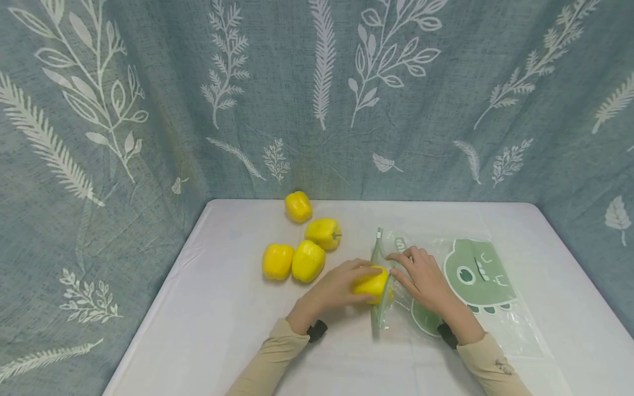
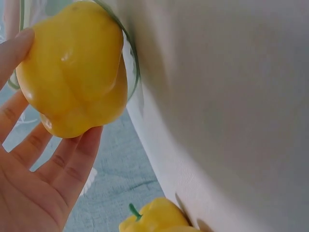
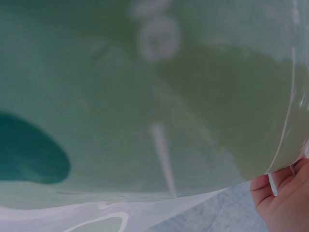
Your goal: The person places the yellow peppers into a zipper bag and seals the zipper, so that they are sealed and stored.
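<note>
My left hand (image 1: 342, 283) grips a yellow bell pepper (image 1: 371, 287) at the mouth of a clear zip bag printed with a green cartoon creature (image 1: 477, 272). In the left wrist view, thumb and fingers wrap the near end of the pepper (image 2: 75, 67), while its far end sits inside the bag's green-edged opening (image 2: 136, 72). On the other side, my right hand (image 1: 423, 278) pinches the bag's rim and holds it apart. Green printed film (image 3: 120, 121) fills most of the right wrist view, with the right hand's fingers (image 3: 287, 198) at its lower right edge.
Left of the bag, several more yellow bell peppers lie on the white table (image 1: 208, 319): one at the back edge (image 1: 298, 207), one in front of it (image 1: 323, 234), and two side by side (image 1: 277, 261). A patterned blue-grey curtain (image 1: 297, 99) hangs behind the table.
</note>
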Demonstrator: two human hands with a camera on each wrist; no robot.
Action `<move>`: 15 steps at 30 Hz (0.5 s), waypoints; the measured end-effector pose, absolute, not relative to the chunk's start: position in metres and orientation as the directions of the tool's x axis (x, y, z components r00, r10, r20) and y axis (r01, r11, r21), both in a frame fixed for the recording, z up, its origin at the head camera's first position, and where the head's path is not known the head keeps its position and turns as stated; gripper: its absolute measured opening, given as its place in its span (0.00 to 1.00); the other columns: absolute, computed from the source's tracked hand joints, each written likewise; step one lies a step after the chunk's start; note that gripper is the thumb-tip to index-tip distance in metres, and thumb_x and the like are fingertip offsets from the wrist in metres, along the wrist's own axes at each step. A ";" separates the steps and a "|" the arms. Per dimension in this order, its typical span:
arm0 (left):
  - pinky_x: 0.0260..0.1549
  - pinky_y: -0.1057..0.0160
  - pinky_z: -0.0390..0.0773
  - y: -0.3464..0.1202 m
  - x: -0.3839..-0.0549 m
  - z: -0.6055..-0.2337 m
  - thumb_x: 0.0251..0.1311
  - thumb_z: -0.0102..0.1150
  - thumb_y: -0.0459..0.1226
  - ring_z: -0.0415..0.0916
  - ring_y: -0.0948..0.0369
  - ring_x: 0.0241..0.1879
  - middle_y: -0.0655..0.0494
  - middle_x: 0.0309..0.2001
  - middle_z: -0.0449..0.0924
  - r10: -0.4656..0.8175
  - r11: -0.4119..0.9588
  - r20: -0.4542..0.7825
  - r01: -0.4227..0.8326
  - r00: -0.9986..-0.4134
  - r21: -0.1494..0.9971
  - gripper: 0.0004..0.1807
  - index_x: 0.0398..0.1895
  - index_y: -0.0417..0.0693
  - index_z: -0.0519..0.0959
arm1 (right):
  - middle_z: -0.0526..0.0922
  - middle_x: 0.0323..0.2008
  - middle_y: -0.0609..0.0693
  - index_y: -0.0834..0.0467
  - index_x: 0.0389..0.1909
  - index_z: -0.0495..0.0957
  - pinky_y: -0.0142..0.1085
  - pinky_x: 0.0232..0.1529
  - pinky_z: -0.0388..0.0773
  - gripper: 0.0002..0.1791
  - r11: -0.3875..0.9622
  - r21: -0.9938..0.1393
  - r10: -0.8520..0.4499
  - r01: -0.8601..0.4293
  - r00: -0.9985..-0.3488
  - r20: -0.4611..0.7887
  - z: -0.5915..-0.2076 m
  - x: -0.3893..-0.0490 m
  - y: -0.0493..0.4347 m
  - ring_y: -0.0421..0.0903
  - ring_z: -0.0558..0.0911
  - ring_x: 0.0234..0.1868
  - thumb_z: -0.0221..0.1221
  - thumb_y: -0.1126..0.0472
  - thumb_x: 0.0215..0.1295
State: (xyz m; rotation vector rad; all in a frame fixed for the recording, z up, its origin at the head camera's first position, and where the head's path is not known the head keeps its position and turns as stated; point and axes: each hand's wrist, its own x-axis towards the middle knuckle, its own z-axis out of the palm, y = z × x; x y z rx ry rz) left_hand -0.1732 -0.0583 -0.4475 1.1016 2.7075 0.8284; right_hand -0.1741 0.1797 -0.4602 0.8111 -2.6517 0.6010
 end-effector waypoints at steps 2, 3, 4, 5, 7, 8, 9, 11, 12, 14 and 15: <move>0.58 0.57 0.70 -0.057 -0.172 -0.448 0.55 0.58 0.56 0.66 0.59 0.60 0.58 0.63 0.67 0.678 0.584 0.104 0.619 -0.728 0.526 0.32 0.64 0.64 0.66 | 0.68 0.36 0.47 0.47 0.53 0.72 0.34 0.32 0.59 0.15 0.752 -0.293 -0.463 -0.591 -0.789 0.403 -0.460 -0.174 0.179 0.44 0.65 0.34 0.52 0.52 0.67; 0.58 0.57 0.70 -0.056 -0.171 -0.449 0.55 0.58 0.56 0.66 0.59 0.61 0.59 0.63 0.67 0.679 0.581 0.105 0.620 -0.726 0.527 0.32 0.64 0.64 0.66 | 0.68 0.36 0.47 0.47 0.53 0.72 0.34 0.32 0.59 0.15 0.751 -0.289 -0.465 -0.593 -0.787 0.406 -0.461 -0.174 0.179 0.44 0.65 0.34 0.52 0.53 0.67; 0.59 0.57 0.69 -0.056 -0.171 -0.449 0.55 0.59 0.55 0.65 0.59 0.61 0.59 0.63 0.67 0.681 0.578 0.107 0.622 -0.724 0.529 0.33 0.65 0.63 0.66 | 0.68 0.36 0.47 0.48 0.53 0.72 0.34 0.32 0.59 0.15 0.752 -0.284 -0.467 -0.595 -0.784 0.409 -0.461 -0.174 0.179 0.43 0.65 0.33 0.52 0.53 0.66; 0.59 0.58 0.69 -0.055 -0.171 -0.450 0.55 0.59 0.55 0.65 0.59 0.61 0.59 0.63 0.67 0.683 0.575 0.110 0.625 -0.722 0.529 0.33 0.65 0.63 0.66 | 0.68 0.36 0.47 0.48 0.53 0.72 0.34 0.32 0.59 0.15 0.752 -0.280 -0.468 -0.597 -0.782 0.411 -0.461 -0.174 0.179 0.43 0.65 0.33 0.53 0.52 0.66; 0.60 0.59 0.68 -0.055 -0.171 -0.453 0.55 0.59 0.55 0.64 0.59 0.62 0.58 0.63 0.67 0.689 0.561 0.120 0.631 -0.714 0.535 0.33 0.65 0.61 0.66 | 0.68 0.36 0.47 0.48 0.53 0.72 0.33 0.32 0.58 0.15 0.752 -0.275 -0.470 -0.599 -0.779 0.415 -0.461 -0.174 0.179 0.43 0.64 0.33 0.52 0.52 0.67; 0.61 0.59 0.68 -0.055 -0.171 -0.454 0.55 0.59 0.55 0.64 0.59 0.62 0.58 0.63 0.67 0.693 0.553 0.125 0.634 -0.711 0.540 0.33 0.65 0.60 0.66 | 0.68 0.36 0.47 0.48 0.53 0.72 0.33 0.31 0.58 0.15 0.752 -0.274 -0.470 -0.600 -0.779 0.416 -0.461 -0.174 0.179 0.43 0.64 0.33 0.52 0.52 0.67; 0.61 0.59 0.67 -0.054 -0.171 -0.455 0.55 0.59 0.54 0.64 0.59 0.62 0.58 0.63 0.67 0.696 0.545 0.130 0.637 -0.707 0.546 0.33 0.65 0.59 0.66 | 0.68 0.36 0.47 0.48 0.53 0.72 0.33 0.32 0.58 0.15 0.750 -0.277 -0.469 -0.600 -0.779 0.415 -0.460 -0.174 0.179 0.43 0.64 0.33 0.52 0.52 0.67; 0.62 0.60 0.66 -0.054 -0.172 -0.457 0.56 0.59 0.54 0.64 0.60 0.63 0.58 0.63 0.66 0.703 0.527 0.139 0.642 -0.697 0.556 0.33 0.65 0.58 0.66 | 0.68 0.36 0.47 0.47 0.53 0.72 0.33 0.32 0.58 0.15 0.749 -0.281 -0.470 -0.600 -0.780 0.413 -0.460 -0.174 0.179 0.43 0.64 0.33 0.52 0.52 0.67; 0.62 0.61 0.66 -0.055 -0.172 -0.457 0.55 0.59 0.53 0.64 0.60 0.63 0.58 0.63 0.66 0.706 0.517 0.143 0.643 -0.693 0.565 0.33 0.65 0.57 0.65 | 0.68 0.36 0.47 0.47 0.53 0.72 0.33 0.32 0.58 0.15 0.749 -0.284 -0.470 -0.599 -0.782 0.411 -0.460 -0.174 0.179 0.43 0.64 0.33 0.52 0.52 0.67; 0.62 0.61 0.66 -0.055 -0.172 -0.458 0.56 0.60 0.53 0.64 0.61 0.62 0.57 0.63 0.66 0.711 0.497 0.154 0.646 -0.686 0.579 0.33 0.65 0.56 0.65 | 0.68 0.36 0.47 0.47 0.53 0.72 0.33 0.32 0.58 0.15 0.748 -0.289 -0.470 -0.598 -0.784 0.406 -0.460 -0.173 0.179 0.43 0.64 0.33 0.52 0.52 0.67; 0.62 0.62 0.66 -0.055 -0.172 -0.459 0.56 0.60 0.52 0.64 0.61 0.62 0.57 0.63 0.66 0.713 0.488 0.157 0.644 -0.684 0.589 0.33 0.65 0.56 0.65 | 0.68 0.36 0.47 0.47 0.53 0.72 0.33 0.32 0.58 0.15 0.748 -0.291 -0.469 -0.597 -0.785 0.404 -0.460 -0.173 0.179 0.43 0.64 0.33 0.52 0.52 0.67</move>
